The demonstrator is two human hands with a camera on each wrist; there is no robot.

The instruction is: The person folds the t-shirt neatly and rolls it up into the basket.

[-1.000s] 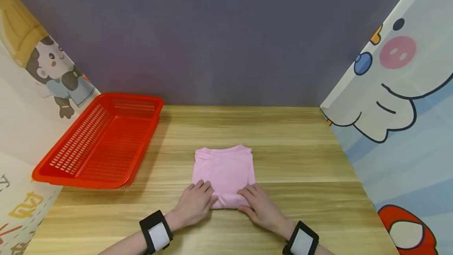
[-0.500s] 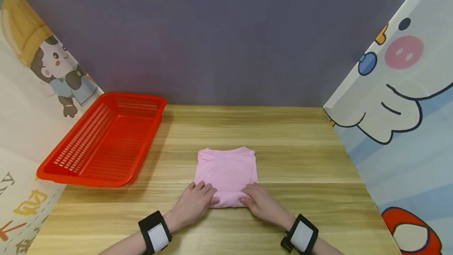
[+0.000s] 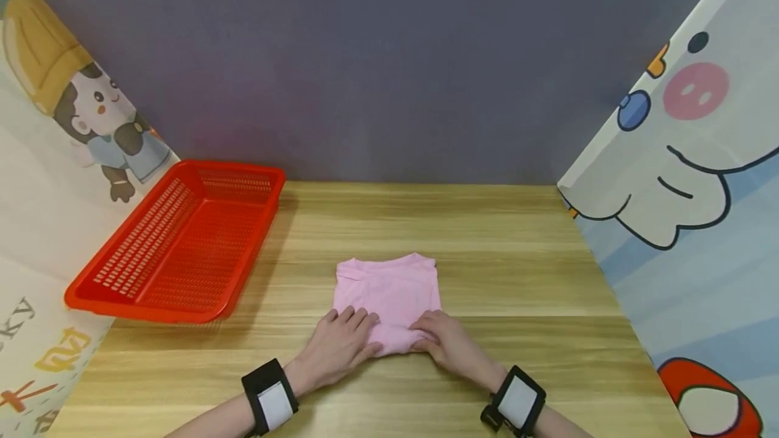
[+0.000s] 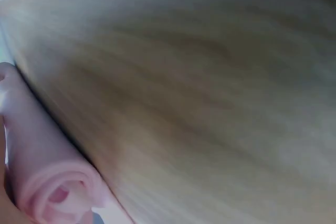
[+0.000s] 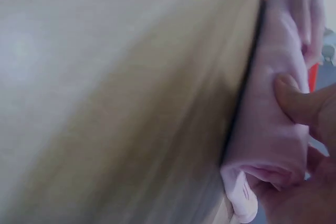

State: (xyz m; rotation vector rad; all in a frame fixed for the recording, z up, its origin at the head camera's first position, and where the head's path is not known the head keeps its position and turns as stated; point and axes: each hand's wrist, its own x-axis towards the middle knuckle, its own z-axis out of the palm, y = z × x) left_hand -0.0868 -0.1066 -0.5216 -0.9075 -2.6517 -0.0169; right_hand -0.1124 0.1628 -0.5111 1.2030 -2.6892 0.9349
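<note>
A folded pink T-shirt (image 3: pixel 389 289) lies on the table, its neckline at the far side and its near edge rolled up. My left hand (image 3: pixel 341 343) holds the left part of the roll, fingers over the top and thumb at the near edge. At the right end my right hand (image 3: pixel 447 343) pinches the roll; in the right wrist view its thumb (image 5: pixel 294 100) presses on the pink fabric (image 5: pixel 265 129). The spiral end of the roll (image 4: pixel 58 198) shows in the left wrist view, where most of the left hand is out of frame.
A red perforated plastic basket (image 3: pixel 195 249) stands at the left on the wood-grain table (image 3: pixel 499 255). Behind the table rises a dark grey panel (image 3: pixel 389 66). Cartoon-printed sheets (image 3: pixel 657 174) border both sides.
The near edge of the T-shirt has been rolled a little farther away from the person. Left fingers have shifted slightly forward and right along it; both hands stay on the fabric.
</note>
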